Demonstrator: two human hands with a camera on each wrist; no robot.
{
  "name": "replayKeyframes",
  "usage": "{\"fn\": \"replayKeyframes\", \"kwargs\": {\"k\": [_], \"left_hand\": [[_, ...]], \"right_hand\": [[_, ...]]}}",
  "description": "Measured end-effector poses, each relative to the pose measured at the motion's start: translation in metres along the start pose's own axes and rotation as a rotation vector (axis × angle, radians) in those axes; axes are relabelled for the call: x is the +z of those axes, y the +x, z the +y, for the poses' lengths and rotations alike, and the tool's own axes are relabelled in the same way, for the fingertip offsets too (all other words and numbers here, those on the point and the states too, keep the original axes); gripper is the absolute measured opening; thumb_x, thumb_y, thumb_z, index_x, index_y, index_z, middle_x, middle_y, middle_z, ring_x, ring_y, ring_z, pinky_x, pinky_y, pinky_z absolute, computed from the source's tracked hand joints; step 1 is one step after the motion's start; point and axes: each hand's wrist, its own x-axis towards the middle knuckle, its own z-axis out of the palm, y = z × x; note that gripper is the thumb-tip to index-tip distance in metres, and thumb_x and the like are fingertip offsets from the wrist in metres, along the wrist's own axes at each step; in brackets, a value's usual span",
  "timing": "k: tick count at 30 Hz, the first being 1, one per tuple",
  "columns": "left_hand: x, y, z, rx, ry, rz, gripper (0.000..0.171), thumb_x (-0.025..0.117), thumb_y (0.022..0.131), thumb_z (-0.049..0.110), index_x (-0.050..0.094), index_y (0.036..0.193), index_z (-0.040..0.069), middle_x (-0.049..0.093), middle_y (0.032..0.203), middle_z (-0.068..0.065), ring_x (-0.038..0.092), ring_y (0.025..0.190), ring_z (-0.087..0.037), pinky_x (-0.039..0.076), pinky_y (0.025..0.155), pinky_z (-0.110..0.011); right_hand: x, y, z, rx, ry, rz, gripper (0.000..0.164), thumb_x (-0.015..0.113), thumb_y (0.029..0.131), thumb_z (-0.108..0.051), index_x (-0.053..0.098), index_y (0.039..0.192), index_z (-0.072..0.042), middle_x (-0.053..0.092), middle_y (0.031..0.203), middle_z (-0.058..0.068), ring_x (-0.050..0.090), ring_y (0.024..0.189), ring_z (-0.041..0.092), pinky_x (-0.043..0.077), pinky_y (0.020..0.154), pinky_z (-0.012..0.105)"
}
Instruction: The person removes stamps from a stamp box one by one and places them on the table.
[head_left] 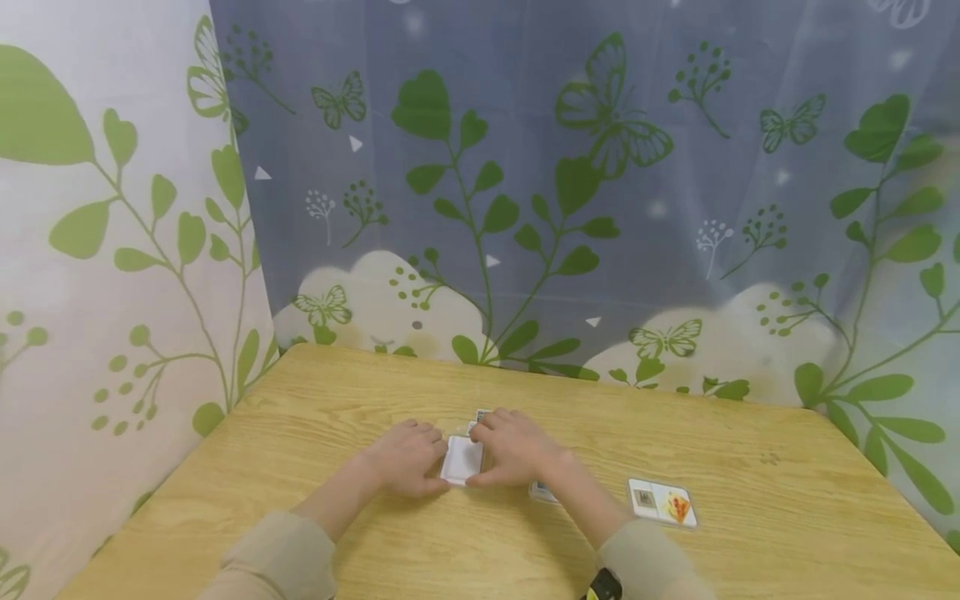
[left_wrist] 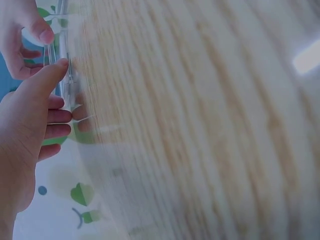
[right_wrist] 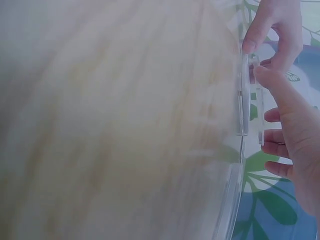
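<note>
And there the white-faced case [head_left: 461, 461] was, caught between both hands, held level at or just over the worktop [head_left: 435, 550]; whether the two touched could not be told! Its left edge was gripped by the left hand [head_left: 407, 457], the thumb set at the case's near left corner. Its right side was taken in the closed grip of the right hand [head_left: 516, 447], thumb at the near right corner. Just beyond the case, a small printed card [head_left: 482, 413] was partly covered. Right of the case, a clear-edged card [head_left: 543, 493] was half hidden by the right forearm; farther right, well apart from the case, a picture card [head_left: 663, 502] was seen face up.
</note>
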Motion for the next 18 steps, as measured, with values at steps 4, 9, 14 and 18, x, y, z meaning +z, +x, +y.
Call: {"fn": "replayKeyframes", "kwargs": {"k": [4,9,14,18], "left_hand": [[-0.0006,-0.0012,0.0000,0.001,-0.005,0.003,0.046,0.055,0.085,0.053,0.062,0.099,0.009,0.061,0.094,-0.002,0.056,0.089,-0.017,0.046,0.080,-0.033],[-0.0013,-0.0019,0.0001,0.002,-0.013,0.014,0.045,0.055,0.085,0.052,0.062,0.098,0.010,0.060,0.092,0.000,0.055,0.087,-0.016,0.046,0.079,-0.033],[-0.0009,-0.0013,-0.0002,-0.026,-0.059,0.000,0.045,0.057,0.084,0.052,0.062,0.099,0.010,0.060,0.095,-0.001,0.056,0.090,-0.018,0.045,0.083,-0.036],[-0.0008,-0.0017,-0.0006,-0.053,-0.107,-0.029,0.048,0.056,0.084,0.053,0.062,0.103,0.009,0.061,0.103,-0.005,0.055,0.100,-0.022,0.043,0.089,-0.040]], "right_hand": [[0.0001,-0.0002,-0.0030,-0.005,-0.013,-0.008,0.062,0.058,0.077,-0.063,0.057,0.116,-0.015,0.054,0.117,0.000,0.048,0.107,0.018,0.040,0.092,0.036],[0.0011,-0.0001,-0.0043,-0.007,-0.017,-0.016,0.063,0.058,0.078,-0.064,0.057,0.116,-0.014,0.053,0.117,0.000,0.049,0.108,0.019,0.040,0.093,0.037],[0.0007,0.0003,-0.0062,0.000,-0.008,-0.023,0.063,0.057,0.079,-0.063,0.056,0.118,-0.014,0.053,0.120,0.002,0.047,0.114,0.020,0.037,0.099,0.040],[0.0024,0.0017,-0.0073,-0.009,-0.006,-0.024,0.063,0.056,0.080,-0.063,0.056,0.118,-0.013,0.054,0.121,0.002,0.047,0.116,0.020,0.036,0.100,0.039]]}}
